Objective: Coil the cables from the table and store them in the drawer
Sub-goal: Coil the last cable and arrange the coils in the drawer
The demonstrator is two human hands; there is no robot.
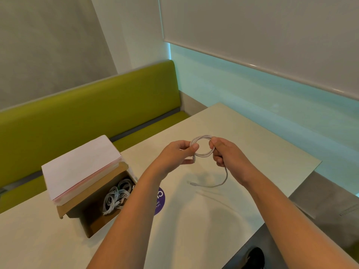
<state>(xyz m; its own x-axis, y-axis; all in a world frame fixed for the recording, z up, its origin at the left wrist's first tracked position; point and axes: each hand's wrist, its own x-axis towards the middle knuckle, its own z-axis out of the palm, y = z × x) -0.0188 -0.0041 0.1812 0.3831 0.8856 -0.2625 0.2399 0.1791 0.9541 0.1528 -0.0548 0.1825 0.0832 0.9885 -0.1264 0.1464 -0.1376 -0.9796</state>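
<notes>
Bottom of frame: your two bare forearms run up from the lower edge toward the centre, over the pale table (194, 239). Dark shoe-like shape at the bottom right, off the table edge, too dim to tell more.

Lower left: open cardboard drawer (93, 220) sits on the table, with a bundle of coiled white cables (116, 197) inside. A white box (79, 167) with a pinkish edge sits over the drawer's far part. Just right of the drawer, a purple round sticker (160, 200) on the tabletop, partly hidden by your left forearm.

Centre: your left hand (174, 154) has thumb and curled fingers pinching the left side of the white cable (202, 146), which is wound into a small ring held above the table. Your right hand (225, 152) has its fingers curled round the ring's right side. The loose tail drops from under the right hand, curves down and left, and its connector end (191, 183) hangs just over or on the table, cannot tell which. The ring's other short end pokes down below your left thumb.

Further up: green bench seat (87, 105) runs across the left behind the table. White roller blind (262, 32) fills the upper right, pale glass strip under it.
</notes>
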